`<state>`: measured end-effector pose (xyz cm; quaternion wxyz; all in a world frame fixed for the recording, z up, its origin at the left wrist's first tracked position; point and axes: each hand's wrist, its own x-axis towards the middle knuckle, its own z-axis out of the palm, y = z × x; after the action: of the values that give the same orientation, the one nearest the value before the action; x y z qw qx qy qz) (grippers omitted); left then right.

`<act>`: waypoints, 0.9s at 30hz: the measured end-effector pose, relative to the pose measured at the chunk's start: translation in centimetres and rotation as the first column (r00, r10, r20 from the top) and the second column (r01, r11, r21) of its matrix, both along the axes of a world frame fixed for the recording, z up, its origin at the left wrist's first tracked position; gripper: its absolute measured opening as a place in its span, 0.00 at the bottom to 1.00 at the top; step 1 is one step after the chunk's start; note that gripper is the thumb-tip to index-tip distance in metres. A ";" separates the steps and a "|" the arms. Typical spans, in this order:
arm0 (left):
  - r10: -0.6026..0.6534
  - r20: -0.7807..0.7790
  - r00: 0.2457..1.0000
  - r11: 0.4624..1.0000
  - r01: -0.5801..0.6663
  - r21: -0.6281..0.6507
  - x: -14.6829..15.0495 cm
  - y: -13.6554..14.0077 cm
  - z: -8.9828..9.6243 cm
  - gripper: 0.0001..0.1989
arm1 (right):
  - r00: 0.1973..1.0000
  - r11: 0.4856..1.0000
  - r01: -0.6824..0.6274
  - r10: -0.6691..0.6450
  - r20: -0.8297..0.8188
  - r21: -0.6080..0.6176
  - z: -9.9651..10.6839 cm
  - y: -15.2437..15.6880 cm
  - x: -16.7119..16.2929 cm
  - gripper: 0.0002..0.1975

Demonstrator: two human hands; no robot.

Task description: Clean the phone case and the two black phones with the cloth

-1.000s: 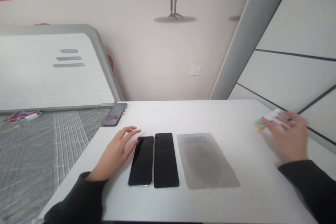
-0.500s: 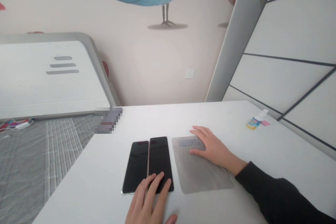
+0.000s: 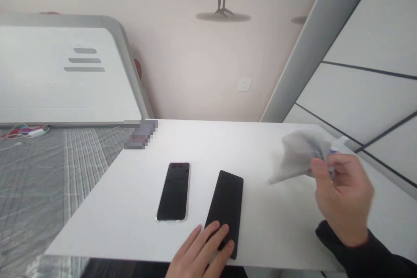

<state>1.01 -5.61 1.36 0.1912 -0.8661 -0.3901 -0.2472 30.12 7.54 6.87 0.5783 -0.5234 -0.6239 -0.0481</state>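
My left hand [image 3: 206,249] lies with its fingers stretched out on the lower part of a black phone [image 3: 225,200], which sits at a slant on the white table. To its left is a second phone [image 3: 174,191] with a black screen and a pale edge, apart from the first. Off to the right, my right hand [image 3: 343,195] pinches a thin grey cloth [image 3: 302,154] between thumb and fingers. The cloth hangs folded and blurred above the table, with faint print near the fingers.
Behind the cloth, a small spray bottle [image 3: 339,142] shows only in part. A pixelated dark item [image 3: 141,134] rests at the table's far left corner. The white table [image 3: 124,208] ends beside a grey plaid bedspread [image 3: 81,160]; a panelled cupboard [image 3: 371,95] stands to the right.
My right hand has lifted the cloth off the table and closed on it, moving right. The phone under my left hand has shifted right and turned, away from the other phone.
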 end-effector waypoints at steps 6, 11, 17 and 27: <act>0.205 0.152 0.967 0.978 -0.200 -0.051 0.8 -0.3 0.1 0.21 | 0.858 0.912 -0.400 0.406 0.314 -0.088 -0.8 -4.1 -5.4 0.14; 0.350 0.185 0.918 0.937 -0.337 -0.096 1.1 -0.9 -0.6 0.17 | 0.592 0.735 -0.518 0.678 0.436 -0.438 -3.6 -5.6 -7.7 0.23; 0.402 0.235 0.885 0.912 -0.365 -0.185 2.0 -1.1 -0.4 0.19 | 0.446 0.744 -0.478 0.664 0.601 -0.467 -4.3 -6.5 -7.5 0.34; 0.391 0.328 0.860 0.914 -0.323 -0.244 2.2 -1.3 -0.7 0.27 | 0.405 0.744 -0.422 0.666 0.627 -0.518 -4.4 -5.5 -7.2 0.46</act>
<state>3.19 -6.88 0.69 0.0778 -0.7297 -0.5940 -0.3297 22.90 2.05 2.49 0.1491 -0.2871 -0.9462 0.0103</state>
